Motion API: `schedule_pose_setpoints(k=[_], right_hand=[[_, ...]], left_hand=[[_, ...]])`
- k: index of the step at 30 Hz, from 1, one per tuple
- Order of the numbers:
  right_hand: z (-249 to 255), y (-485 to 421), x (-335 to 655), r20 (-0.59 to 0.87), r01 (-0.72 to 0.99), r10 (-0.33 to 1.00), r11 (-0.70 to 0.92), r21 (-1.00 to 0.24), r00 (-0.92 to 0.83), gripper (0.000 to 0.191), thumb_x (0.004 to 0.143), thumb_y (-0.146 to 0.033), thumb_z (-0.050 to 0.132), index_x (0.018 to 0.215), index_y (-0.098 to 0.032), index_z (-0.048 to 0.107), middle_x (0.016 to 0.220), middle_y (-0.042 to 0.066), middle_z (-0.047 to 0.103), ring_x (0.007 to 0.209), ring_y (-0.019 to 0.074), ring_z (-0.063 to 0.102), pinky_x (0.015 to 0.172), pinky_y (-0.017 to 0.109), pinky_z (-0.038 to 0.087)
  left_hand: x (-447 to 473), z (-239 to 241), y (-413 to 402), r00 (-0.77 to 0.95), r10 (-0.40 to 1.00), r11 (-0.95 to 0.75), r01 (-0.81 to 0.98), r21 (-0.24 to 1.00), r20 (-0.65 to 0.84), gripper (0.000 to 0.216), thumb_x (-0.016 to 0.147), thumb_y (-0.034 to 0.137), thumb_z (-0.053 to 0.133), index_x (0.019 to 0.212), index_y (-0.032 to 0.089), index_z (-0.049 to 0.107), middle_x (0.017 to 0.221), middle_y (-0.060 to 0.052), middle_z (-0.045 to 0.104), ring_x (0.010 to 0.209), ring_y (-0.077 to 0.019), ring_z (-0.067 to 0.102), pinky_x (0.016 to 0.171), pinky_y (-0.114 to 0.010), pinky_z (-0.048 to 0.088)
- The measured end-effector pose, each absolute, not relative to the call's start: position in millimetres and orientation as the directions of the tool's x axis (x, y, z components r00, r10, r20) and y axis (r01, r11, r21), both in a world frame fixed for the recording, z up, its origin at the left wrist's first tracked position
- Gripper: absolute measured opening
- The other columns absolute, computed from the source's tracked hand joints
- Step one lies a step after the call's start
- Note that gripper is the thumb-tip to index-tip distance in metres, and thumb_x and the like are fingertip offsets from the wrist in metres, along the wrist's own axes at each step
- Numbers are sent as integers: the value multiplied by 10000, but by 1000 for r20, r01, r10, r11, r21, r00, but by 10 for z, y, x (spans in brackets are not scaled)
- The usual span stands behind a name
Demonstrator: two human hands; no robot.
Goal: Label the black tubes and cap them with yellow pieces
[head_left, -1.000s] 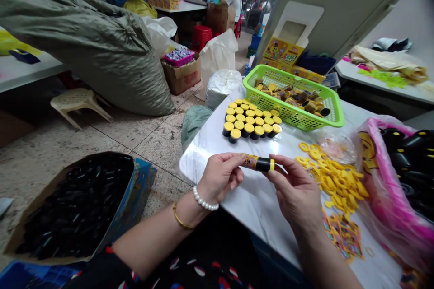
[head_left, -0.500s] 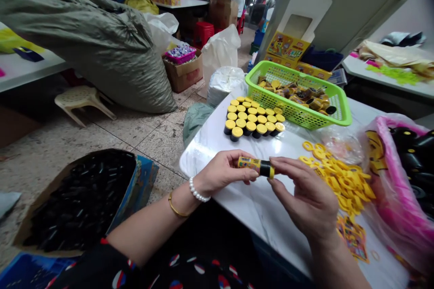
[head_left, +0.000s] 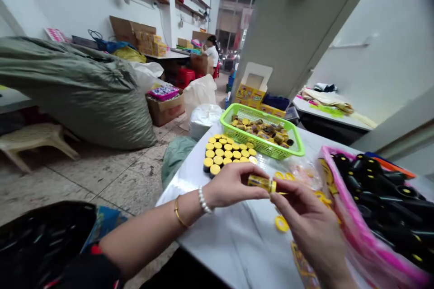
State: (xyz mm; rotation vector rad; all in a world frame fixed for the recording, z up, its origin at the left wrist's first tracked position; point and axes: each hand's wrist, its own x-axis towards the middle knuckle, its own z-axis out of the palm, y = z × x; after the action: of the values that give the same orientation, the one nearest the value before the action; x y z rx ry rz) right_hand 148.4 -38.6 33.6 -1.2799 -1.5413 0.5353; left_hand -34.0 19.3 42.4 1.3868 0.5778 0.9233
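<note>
Over the white table [head_left: 217, 244] I hold a small black tube with a yellow label and yellow cap [head_left: 261, 183] sideways between both hands. My left hand [head_left: 233, 185], with a pearl bracelet and a gold bangle, pinches its left end. My right hand [head_left: 305, 219] pinches the capped right end. A block of upright yellow-capped tubes [head_left: 226, 151] stands just behind my hands. Loose yellow rings [head_left: 282, 223] lie under and right of my right hand. A pink bag of black tubes [head_left: 379, 198] sits at the right.
A green basket [head_left: 294, 144] of labelled tubes stands at the table's far end. A box of black tubes [head_left: 37, 239] sits on the floor at lower left, with a big grey-green sack [head_left: 77, 90] and a plastic stool [head_left: 30, 137] beyond. A person [head_left: 213, 56] works far back.
My view has tilted up, showing more of the room. Both hands stay pinched on the tube and have drawn closer together, covering more of it.
</note>
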Motion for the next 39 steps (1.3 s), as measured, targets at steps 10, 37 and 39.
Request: schedule_pose_setpoints(k=[10,37,39], right_hand=[[2,-434,1492,84,105,994,77,-991,70,218,791,-342,773,969,-215,759,854,47,753,770,181,703,734,314,595],[512,185,1919,167,570,959,6,-822,230,250,786,-360,709,854,-124,756,708,37,721,576,149,659,548,252,452],[317,-156,2004,258,801,951,20,-598,169,185,833,-348,664,809,-194,763,737,33,740,667,188,672,634,304,483]], left_hand=[[-380,140,141,582,707,-515,35,856,402,293,807,320,742,1057,169,715,1028,-92,730,935,-198,653,876,-306,477],[-275,-15,148,580,808,-344,322,882,104,153,796,334,698,762,187,675,594,0,660,517,-127,564,533,-217,357],[-277,-5,132,613,775,-410,304,860,154,145,813,323,688,758,189,688,612,-8,666,551,-129,577,554,-218,369]])
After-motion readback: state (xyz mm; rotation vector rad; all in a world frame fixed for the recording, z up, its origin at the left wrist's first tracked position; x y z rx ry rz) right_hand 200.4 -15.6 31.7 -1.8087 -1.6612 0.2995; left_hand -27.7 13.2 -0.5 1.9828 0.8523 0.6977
